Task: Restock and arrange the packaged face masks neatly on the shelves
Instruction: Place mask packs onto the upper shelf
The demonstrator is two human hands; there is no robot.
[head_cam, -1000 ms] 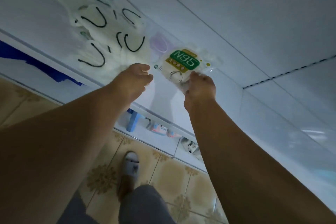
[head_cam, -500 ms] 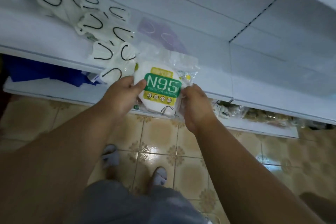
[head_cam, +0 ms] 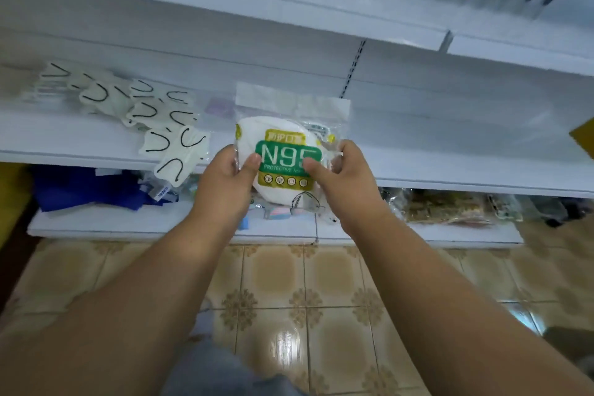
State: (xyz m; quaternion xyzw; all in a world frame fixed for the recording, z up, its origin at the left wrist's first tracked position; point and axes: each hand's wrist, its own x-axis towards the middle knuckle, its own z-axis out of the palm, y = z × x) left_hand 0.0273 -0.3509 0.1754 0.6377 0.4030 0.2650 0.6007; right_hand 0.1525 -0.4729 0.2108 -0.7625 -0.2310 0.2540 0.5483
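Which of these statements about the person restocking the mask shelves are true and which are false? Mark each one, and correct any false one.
1. Both hands hold the N95 mask packet. True: the left hand and the right hand grip its two sides.
2. The packet's label is red. False: it is green with white lettering, on a yellow ground.
3. White masks with black ear loops lie on the middle shelf, left of the packet. True.
4. The bottom shelf holds only N95 packets. False: blue items and other packaged goods lie there.
5. The floor is tiled. True.
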